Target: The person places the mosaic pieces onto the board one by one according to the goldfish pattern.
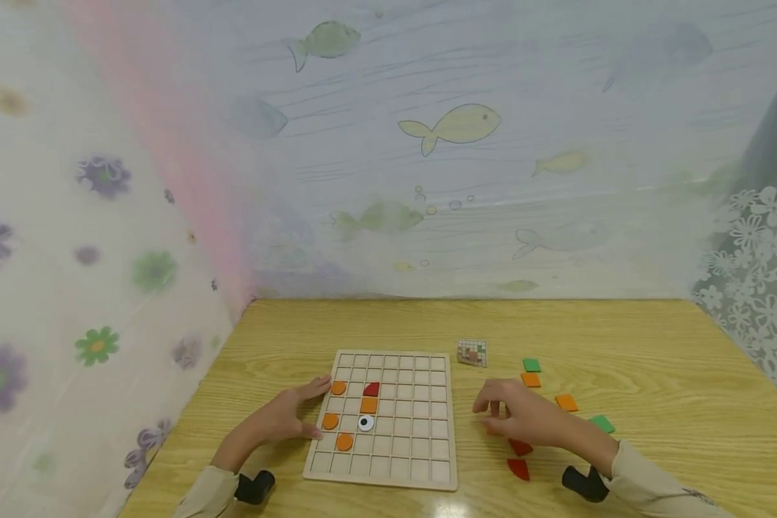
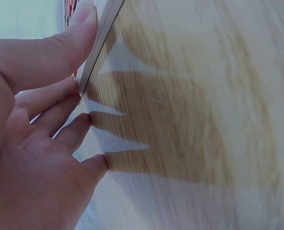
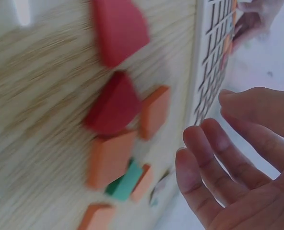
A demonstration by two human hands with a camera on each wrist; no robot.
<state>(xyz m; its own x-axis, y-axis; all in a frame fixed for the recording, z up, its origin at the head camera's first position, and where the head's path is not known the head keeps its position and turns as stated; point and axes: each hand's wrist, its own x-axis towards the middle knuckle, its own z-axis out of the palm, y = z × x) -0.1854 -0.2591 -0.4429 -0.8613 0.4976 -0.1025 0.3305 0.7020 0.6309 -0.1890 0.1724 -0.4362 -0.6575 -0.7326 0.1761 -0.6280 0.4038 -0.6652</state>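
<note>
A wooden grid board [image 1: 401, 467] lies on the table. In its cells sit several orange discs [image 1: 339, 388], a red quarter-circle [image 1: 372, 389], an orange square [image 1: 368, 406] and a white eye piece [image 1: 365, 423]. My left hand [image 1: 283, 417] rests against the board's left edge, thumb and fingers extended; the left wrist view has the thumb [image 2: 79, 40] at the edge and other fingertips on the table. Right of the board, my right hand [image 1: 524, 414] hovers over loose pieces with its fingers loosely bent. Nothing shows between those fingers in the right wrist view.
Red quarter-circles [image 1: 519, 469], orange squares [image 1: 566, 402] and green squares [image 1: 601, 424] are scattered at the right. A small card with a grid picture [image 1: 472, 352] lies beyond the board's right corner. Patterned sheets [image 1: 375, 180] hang behind and beside the table.
</note>
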